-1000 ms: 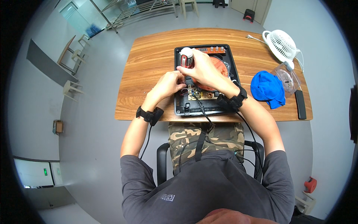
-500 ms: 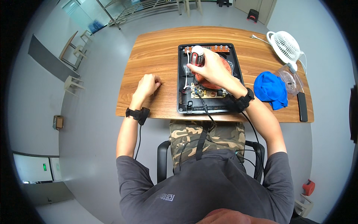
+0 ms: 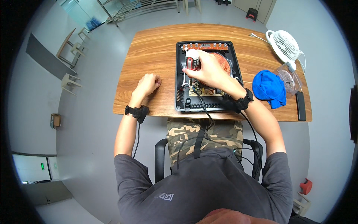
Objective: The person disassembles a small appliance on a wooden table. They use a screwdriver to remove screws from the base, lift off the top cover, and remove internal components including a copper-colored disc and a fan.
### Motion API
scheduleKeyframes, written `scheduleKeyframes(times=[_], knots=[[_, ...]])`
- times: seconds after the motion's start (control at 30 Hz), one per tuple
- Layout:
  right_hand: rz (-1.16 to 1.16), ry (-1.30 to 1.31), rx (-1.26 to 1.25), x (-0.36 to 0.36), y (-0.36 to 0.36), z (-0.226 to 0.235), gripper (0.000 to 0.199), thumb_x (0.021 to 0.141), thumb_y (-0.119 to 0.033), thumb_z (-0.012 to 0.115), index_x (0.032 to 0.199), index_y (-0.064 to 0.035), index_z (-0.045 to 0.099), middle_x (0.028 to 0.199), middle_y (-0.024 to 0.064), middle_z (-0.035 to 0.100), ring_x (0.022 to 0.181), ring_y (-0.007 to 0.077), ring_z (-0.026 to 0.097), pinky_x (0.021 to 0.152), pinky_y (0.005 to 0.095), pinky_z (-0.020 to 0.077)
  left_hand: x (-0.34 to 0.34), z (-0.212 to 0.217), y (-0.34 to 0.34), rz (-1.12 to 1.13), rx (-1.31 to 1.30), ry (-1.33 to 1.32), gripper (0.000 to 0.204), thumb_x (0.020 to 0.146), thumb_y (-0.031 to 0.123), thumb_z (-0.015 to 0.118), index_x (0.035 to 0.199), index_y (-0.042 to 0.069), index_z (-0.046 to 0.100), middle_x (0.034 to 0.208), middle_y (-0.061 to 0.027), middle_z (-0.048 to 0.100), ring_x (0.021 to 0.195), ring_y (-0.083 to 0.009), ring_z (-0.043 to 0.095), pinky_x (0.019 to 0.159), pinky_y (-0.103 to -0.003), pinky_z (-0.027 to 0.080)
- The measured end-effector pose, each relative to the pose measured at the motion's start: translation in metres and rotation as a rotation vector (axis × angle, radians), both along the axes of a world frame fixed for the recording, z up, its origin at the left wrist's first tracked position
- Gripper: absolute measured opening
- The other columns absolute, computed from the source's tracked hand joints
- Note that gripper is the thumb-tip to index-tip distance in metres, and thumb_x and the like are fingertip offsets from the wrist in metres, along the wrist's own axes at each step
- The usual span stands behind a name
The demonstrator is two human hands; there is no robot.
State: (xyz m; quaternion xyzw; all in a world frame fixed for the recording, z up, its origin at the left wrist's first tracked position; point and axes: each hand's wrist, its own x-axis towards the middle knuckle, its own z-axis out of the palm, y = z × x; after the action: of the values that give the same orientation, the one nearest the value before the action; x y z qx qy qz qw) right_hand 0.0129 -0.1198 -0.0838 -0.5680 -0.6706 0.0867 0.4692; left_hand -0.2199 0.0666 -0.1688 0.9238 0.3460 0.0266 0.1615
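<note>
On the table in front of me lies an opened induction cooker, a black housing with a round copper coil, a circuit board and an orange control strip along its far edge. My right hand is closed around a red, black and white electric screwdriver, held over the left part of the housing beside the coil. Its tip is hidden beneath the tool and hand. To the left of the cooker, my left hand rests on the tabletop with curled fingers, and nothing shows in it.
On the right are a white fan, a blue cloth, a clear plastic container and a black bar-shaped object. A black cord runs from the cooker over the table's near edge.
My right hand has brought the screwdriver slightly nearer to me and to the left over the cooker, uncovering more of the control strip. My left hand stays put. The whole view has shifted slightly.
</note>
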Motion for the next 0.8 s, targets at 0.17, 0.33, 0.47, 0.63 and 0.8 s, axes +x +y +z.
scheduleKeyframes(times=[0.17,0.33,0.47,0.63,0.8], knots=[[0.083,0.01,-0.084,-0.011,-0.002,0.004,0.039,0.082,-0.022,0.082,0.108,-0.0002,0.064,0.092,0.0131,0.065,0.083,0.0257,0.065,0.077,0.0354,0.0529,0.0,-0.001,-0.001,0.033,-0.019,-0.014,0.011,0.082,0.008,0.074,0.091,0.002,0.073,0.086,-0.0175,0.073,0.084,-0.0348,0.071,0.078,-0.042,0.055],[0.146,-0.077,-0.066,-0.018,-0.004,-0.009,0.037,0.082,-0.022,0.083,0.103,0.0009,0.062,0.091,0.0151,0.063,0.082,0.0289,0.064,0.076,0.0373,0.0531,-0.002,-0.006,0.004,0.01,0.004,-0.028,0.013,0.081,0.008,0.076,0.091,0.001,0.073,0.085,-0.018,0.073,0.083,-0.0354,0.071,0.076,-0.042,0.056],[0.148,-0.074,-0.1,-0.019,-0.007,-0.012,0.037,0.082,-0.022,0.083,0.103,0.0013,0.062,0.093,0.0167,0.063,0.085,0.0311,0.065,0.076,0.0383,0.0532,-0.002,0.002,-0.002,0.012,0.021,-0.052,0.017,0.081,0.009,0.077,0.095,0.0,0.074,0.085,-0.0171,0.074,0.082,-0.0322,0.072,0.076,-0.041,0.056],[0.147,-0.064,-0.058,-0.019,-0.006,-0.018,0.037,0.082,-0.02,0.083,0.104,0.0011,0.062,0.092,0.0148,0.063,0.083,0.0282,0.064,0.076,0.0372,0.0532,0.002,0.035,-0.009,0.039,-0.021,-0.128,0.019,0.084,0.009,0.075,0.101,0.0,0.075,0.085,-0.0154,0.075,0.08,-0.0271,0.073,0.076,-0.038,0.056],[0.144,-0.063,-0.062,-0.02,-0.005,-0.018,0.035,0.082,-0.019,0.083,0.103,-0.0004,0.062,0.089,0.012,0.062,0.078,0.0238,0.063,0.072,0.0352,0.0526,0.014,0.067,-0.024,-0.036,-0.027,-0.276,0.018,0.087,0.012,0.074,0.099,-0.002,0.073,0.087,-0.0141,0.075,0.076,-0.0215,0.07,0.073,-0.035,0.056]])
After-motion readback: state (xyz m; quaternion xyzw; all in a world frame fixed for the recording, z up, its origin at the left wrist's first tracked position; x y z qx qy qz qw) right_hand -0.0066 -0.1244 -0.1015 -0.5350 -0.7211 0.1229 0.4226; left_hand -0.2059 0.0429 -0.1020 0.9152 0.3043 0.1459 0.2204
